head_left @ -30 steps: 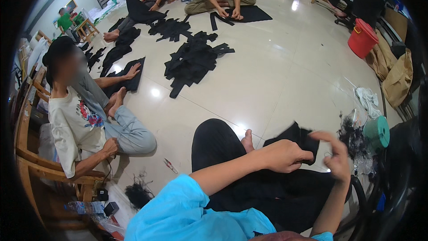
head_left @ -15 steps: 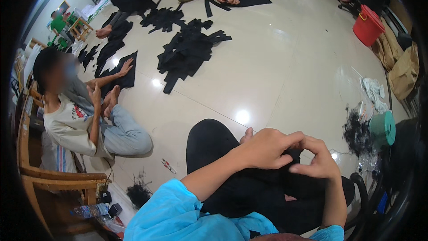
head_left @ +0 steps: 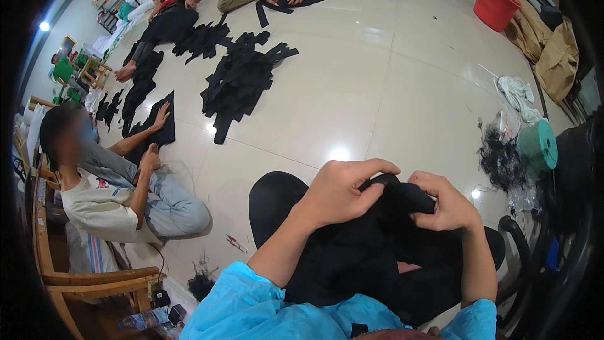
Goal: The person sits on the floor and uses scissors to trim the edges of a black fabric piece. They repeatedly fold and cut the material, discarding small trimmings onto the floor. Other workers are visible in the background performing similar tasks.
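Above my crossed legs, in black trousers, I hold up a piece of black cloth. My left hand pinches its upper edge between thumb and fingers. On the other side my right hand grips a folded part of the same cloth, thumb below and fingers above. A raised fold stands between the two hands. The rest of the cloth hangs into my lap, where black on black hides its outline. Small red-handled thread snips lie on the floor left of my knee.
Black fabric strips lie heaped on the tiled floor ahead. A co-worker sits at left with black cloth; others sit farther back. To my right are a green roll, black thread scraps and a red bucket.
My hands have moved apart. The black cloth has come up between them, its edge now visible in both. The view has shifted slightly, and the left co-worker's near hand has lowered toward the knee.
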The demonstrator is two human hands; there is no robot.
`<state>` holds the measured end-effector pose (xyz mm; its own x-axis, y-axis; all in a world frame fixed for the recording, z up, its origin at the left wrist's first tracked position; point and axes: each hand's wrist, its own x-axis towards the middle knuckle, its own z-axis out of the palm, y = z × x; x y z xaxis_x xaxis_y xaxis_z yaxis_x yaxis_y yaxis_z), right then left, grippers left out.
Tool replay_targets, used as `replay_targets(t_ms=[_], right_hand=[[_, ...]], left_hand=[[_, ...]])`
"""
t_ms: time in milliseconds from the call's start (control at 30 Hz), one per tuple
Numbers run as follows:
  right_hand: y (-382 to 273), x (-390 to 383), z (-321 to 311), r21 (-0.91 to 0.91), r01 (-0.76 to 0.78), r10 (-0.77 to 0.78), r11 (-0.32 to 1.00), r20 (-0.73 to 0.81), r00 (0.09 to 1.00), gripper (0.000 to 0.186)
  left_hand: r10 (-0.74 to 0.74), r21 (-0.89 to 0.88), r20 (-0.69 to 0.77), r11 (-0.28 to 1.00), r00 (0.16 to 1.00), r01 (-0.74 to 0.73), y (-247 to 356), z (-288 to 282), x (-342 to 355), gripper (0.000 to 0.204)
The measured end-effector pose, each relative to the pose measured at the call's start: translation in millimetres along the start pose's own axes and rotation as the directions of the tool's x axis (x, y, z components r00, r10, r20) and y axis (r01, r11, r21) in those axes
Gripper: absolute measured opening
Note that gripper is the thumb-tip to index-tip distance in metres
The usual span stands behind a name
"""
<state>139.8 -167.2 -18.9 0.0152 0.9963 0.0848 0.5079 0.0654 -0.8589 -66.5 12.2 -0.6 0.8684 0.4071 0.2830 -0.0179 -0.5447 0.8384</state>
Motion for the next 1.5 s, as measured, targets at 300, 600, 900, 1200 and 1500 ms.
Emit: replay_targets(t_ms=[300,600,900,1200,1500], right_hand=[[3.7,-10.2,-21.5,0.385,-0.179,0.320,0.906,-0.344,0.883,0.021],[-9.1,1.4,0.0,0.482,-0.128,0.337,0.867,-0.378,0.862,0.034],[-18.9,4.2,19.8,0.587,-0.139,0.358,0.797,-0.274,0.893,0.057],[-16.3,-0.7,8.6,0.569,-0.196,0.325,0.799,-0.135,0.936,0.032],[-19.6,3.2,24.4,0.588,-0.149,0.388,0.795,-0.303,0.871,0.013]], left_hand=[[-0.198,0.125,-0.003,0.972,0.980,0.197,-13.0,-25.4,5.6,0.024],[-0.320,0.495,-0.087,0.808,0.944,0.319,-43.2,-6.2,6.8,0.038],[-0.191,-0.347,0.406,0.873,0.894,0.344,-17.6,47.1,1.7,0.049],[-0.350,-0.682,0.186,0.627,0.918,0.377,-13.6,48.2,3.3,0.030],[-0.363,-0.745,0.102,0.589,0.926,0.313,-13.8,53.2,4.6,0.021]])
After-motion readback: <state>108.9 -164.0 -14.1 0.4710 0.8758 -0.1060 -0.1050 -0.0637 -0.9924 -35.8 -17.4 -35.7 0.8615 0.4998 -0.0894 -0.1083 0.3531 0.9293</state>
